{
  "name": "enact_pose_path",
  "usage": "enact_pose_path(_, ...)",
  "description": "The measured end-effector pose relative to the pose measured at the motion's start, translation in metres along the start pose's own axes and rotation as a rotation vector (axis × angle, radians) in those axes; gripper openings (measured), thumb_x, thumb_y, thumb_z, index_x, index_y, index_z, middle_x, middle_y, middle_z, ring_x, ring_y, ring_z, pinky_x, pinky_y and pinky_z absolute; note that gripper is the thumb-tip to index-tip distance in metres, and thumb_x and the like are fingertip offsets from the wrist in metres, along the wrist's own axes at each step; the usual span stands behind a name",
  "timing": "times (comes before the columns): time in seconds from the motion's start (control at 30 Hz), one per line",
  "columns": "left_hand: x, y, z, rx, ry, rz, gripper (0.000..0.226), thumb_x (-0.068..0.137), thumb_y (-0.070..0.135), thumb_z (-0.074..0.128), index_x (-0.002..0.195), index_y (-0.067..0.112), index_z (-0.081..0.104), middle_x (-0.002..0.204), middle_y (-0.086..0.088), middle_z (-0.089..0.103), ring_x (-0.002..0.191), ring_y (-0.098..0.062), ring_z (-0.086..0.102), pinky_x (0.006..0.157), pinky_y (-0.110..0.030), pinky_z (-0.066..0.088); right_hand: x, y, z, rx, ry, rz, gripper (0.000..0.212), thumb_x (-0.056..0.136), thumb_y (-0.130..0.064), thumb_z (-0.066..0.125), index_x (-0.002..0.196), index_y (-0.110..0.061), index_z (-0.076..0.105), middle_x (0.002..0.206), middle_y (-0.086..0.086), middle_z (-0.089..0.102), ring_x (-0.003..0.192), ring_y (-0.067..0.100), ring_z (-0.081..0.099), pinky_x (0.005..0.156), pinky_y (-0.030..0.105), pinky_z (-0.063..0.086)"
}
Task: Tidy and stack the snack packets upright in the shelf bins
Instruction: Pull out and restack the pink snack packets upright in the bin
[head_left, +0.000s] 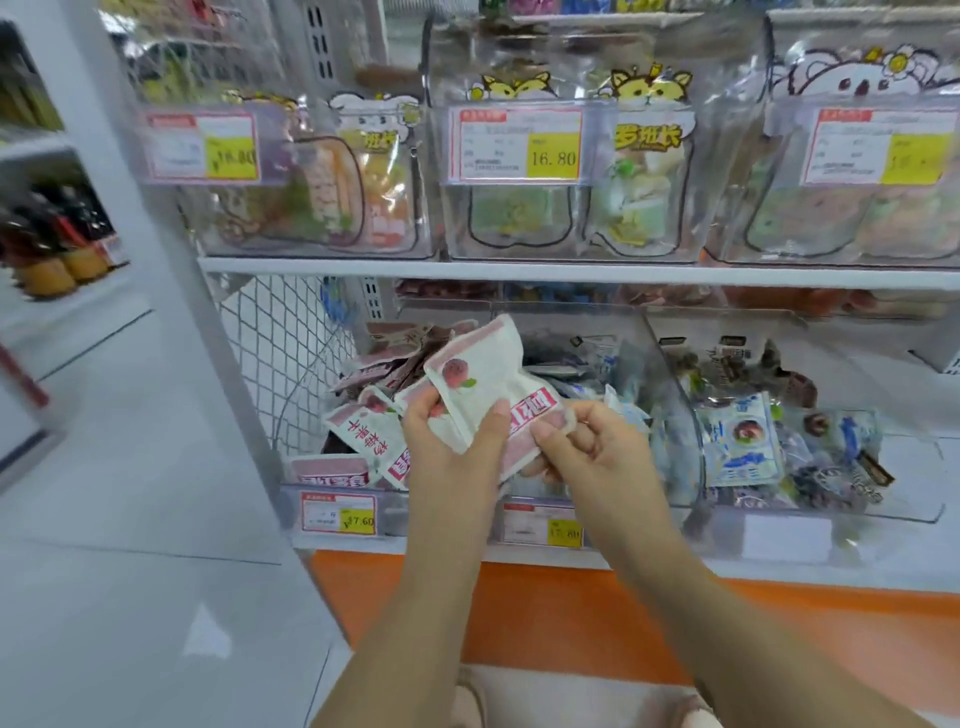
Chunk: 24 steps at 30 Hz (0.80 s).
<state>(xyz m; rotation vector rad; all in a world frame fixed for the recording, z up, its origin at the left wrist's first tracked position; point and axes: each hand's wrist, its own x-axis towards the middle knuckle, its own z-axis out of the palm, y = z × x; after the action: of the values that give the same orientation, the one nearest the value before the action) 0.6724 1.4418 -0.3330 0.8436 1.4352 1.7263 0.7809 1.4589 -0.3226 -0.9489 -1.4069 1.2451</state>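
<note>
Grasping one white-and-pink peach-printed snack packet (483, 379), the left hand (447, 447) and right hand (592, 452) hold it tilted over the clear plastic bin (397, 514) of jumbled pink packets (363, 431); blue-and-white packets (737, 441) fill the neighbouring bin.

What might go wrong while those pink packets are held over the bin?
The left hand and right hand hold the pink packets by their edges, so one might slip and drop. It could land among the blue packets next door. The pile in the left bin lies jumbled, so upright packets may topple.
</note>
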Motion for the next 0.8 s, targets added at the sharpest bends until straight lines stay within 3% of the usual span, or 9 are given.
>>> enact_pose_path(0.13,0.029,0.014,-0.019,0.086,0.065,0.131,0.069,0.084,0.020,0.068,0.140,0.027,0.027,0.120,0.005,0.058,0.099,-0.006,0.061,0.079,-0.022,0.054,0.023,0.001,0.031,-0.189,-0.093,-0.054,0.008,0.092,-0.016,0.057,0.087,-0.014,0.063,0.058,-0.007,0.062,0.050,0.002,0.054,0.051,0.014,0.044)
enact_pose_path(0.27,0.071,0.021,-0.033,0.268,0.057,0.193,0.083,0.083,0.019,0.069,0.146,0.028,0.016,0.136,0.005,0.046,0.115,-0.012,0.053,0.098,-0.031,0.044,0.059,0.003,0.042,-0.363,-0.136,-0.098,0.012,0.091,-0.025,0.060,0.099,-0.018,0.065,0.055,-0.015,0.056,0.048,-0.003,0.049,0.046,0.009,0.035)
enact_pose_path(0.33,0.092,0.017,-0.041,0.397,0.053,0.241,0.087,0.082,0.017,0.069,0.148,0.026,0.012,0.142,0.001,0.040,0.124,-0.016,0.047,0.104,-0.038,0.040,0.074,0.006,0.038,-0.420,-0.134,-0.087,0.017,0.091,-0.021,0.060,0.108,-0.019,0.063,0.070,-0.014,0.059,0.059,-0.004,0.052,0.056,0.012,0.044)
enact_pose_path(0.43,0.116,0.011,-0.053,0.683,0.061,0.356,0.069,0.082,0.021,0.066,0.139,0.022,0.026,0.133,-0.007,0.046,0.113,-0.024,0.052,0.091,-0.043,0.047,0.089,0.011,0.028,-0.599,-0.142,-0.104,0.019,0.092,-0.018,0.058,0.109,-0.023,0.063,0.100,-0.011,0.065,0.086,0.009,0.062,0.080,0.024,0.052)
enact_pose_path(0.5,0.124,0.009,-0.057,0.913,0.043,0.396,0.053,0.087,0.026,0.060,0.132,0.022,0.032,0.129,-0.011,0.043,0.093,-0.023,0.052,0.076,-0.037,0.047,0.094,0.015,0.023,-0.761,-0.192,-0.119,0.021,0.092,-0.023,0.057,0.112,-0.026,0.063,0.114,-0.011,0.063,0.080,0.016,0.064,0.069,0.021,0.050)
enact_pose_path(0.57,0.129,0.006,-0.059,1.074,0.008,0.393,0.051,0.090,0.033,0.054,0.134,0.026,0.030,0.135,-0.013,0.035,0.091,-0.025,0.051,0.073,-0.034,0.044,0.097,0.020,0.020,-0.845,-0.247,-0.155,0.020,0.092,-0.023,0.056,0.110,-0.025,0.066,0.116,-0.011,0.062,0.079,0.010,0.060,0.069,0.015,0.046)
enact_pose_path(0.63,0.133,0.001,-0.056,1.233,-0.012,0.400,0.059,0.090,0.038,0.054,0.141,0.032,0.026,0.145,-0.016,0.021,0.117,-0.033,0.043,0.092,-0.040,0.042,0.100,0.024,0.019,-0.861,-0.288,-0.201,0.020,0.093,-0.020,0.056,0.108,-0.022,0.068,0.117,-0.010,0.061,0.098,0.006,0.056,0.082,0.011,0.039)
enact_pose_path(0.73,0.133,-0.005,-0.053,1.450,-0.088,0.528,0.069,0.088,0.037,0.057,0.145,0.041,0.018,0.153,-0.012,-0.008,0.139,-0.037,0.003,0.116,-0.050,0.015,0.106,0.027,0.015,-0.888,-0.339,-0.258,0.021,0.093,-0.021,0.056,0.110,-0.021,0.068,0.115,-0.013,0.060,0.103,-0.001,0.049,0.084,0.001,0.030)
enact_pose_path(0.8,0.130,-0.007,-0.053,1.474,-0.200,0.749,0.065,0.087,0.027,0.058,0.143,0.040,0.027,0.154,-0.013,0.004,0.137,-0.034,-0.001,0.114,-0.058,0.012,0.109,0.029,0.012,-0.892,-0.375,-0.270,0.024,0.092,-0.023,0.056,0.113,-0.021,0.067,0.117,-0.014,0.058,0.105,-0.002,0.050,0.088,0.003,0.029)
